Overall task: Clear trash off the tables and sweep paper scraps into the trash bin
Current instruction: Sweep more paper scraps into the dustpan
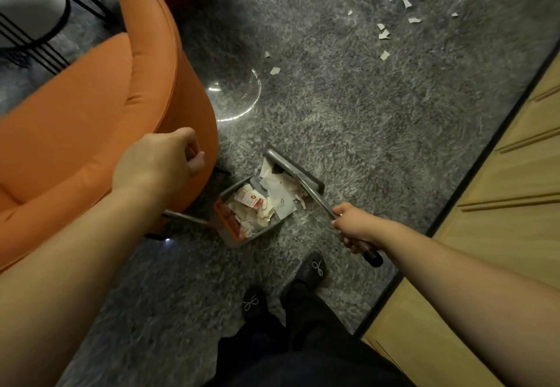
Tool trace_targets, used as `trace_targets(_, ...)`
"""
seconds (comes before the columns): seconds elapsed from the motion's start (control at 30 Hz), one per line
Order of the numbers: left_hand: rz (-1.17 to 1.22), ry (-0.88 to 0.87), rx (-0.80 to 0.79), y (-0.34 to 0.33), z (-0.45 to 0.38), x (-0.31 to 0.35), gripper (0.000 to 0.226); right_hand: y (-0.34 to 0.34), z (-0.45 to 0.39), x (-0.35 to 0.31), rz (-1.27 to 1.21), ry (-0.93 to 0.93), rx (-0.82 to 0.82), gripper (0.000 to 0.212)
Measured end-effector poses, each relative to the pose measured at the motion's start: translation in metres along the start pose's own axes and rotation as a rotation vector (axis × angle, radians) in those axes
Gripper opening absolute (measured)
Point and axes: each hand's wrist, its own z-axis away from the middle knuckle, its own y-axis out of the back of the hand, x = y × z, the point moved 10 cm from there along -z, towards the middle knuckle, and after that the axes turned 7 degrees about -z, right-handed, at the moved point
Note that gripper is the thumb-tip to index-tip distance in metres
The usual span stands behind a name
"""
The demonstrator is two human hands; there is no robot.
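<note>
Paper scraps (385, 35) lie in two groups: a loose scatter on the grey carpet (348, 107) at upper right, and a pile already inside the dustpan (242, 220) at centre.

Far left: round white stool top on black wire legs (28, 7), partly cut off. Next to it an orange armchair (91, 132) fills the left side.

Left hand (163, 162) hovers over the armchair's outer edge, fingers curled into a fist. Left grip looks pressed together; whether it pinches the dustpan's handle cannot be told, since the handle's top end is hidden.

Dustpan sits on the carpet just beside the armchair base: grey tray, orange comb edge, metal handle (185, 216) running left toward the chair. Inside: white paper pieces plus one wrapper with a red-orange print (253, 201).

A clear curved rim (242, 95) shows on the carpet above the dustpan; what it is cannot be told.

Broom (298, 174): grey head is at the dustpan mouth, touching the paper pile. Shaft runs down-right to the right hand (354, 229), whose grip is wrapped round the shaft just above the black end cap.

Bottom centre: two black shoes with sparkly bows (312, 268) and dark trousers.

Right edge: light wood floor (500, 189), set apart from the carpet by a dark strip.
</note>
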Motion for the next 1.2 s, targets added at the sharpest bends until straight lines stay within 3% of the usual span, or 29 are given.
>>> trace_targets(0.27, 0.048, -0.037, 0.058, 0.001, 0.013, -0.001, 0.017, -0.057, 0.025, 0.017, 0.039, -0.017, -0.069, 0.024)
trace_targets(0.53, 0.126, -0.051, 0.072, 0.002, 0.028, -0.009, 0.015, -0.127, 0.068, 0.049, -0.241, -0.088, -0.198, 0.018)
trace_targets(0.87, 0.318, -0.048, 0.079, 0.012, 0.06, -0.005, 0.01, -0.113, 0.093, 0.057, -0.386, -0.068, -0.115, 0.029)
trace_targets(1.2, 0.364, -0.168, 0.144, 0.044, 0.065, 0.049, 0.007, -0.058, 0.126, 0.061, -0.504, 0.021, 0.028, 0.034)
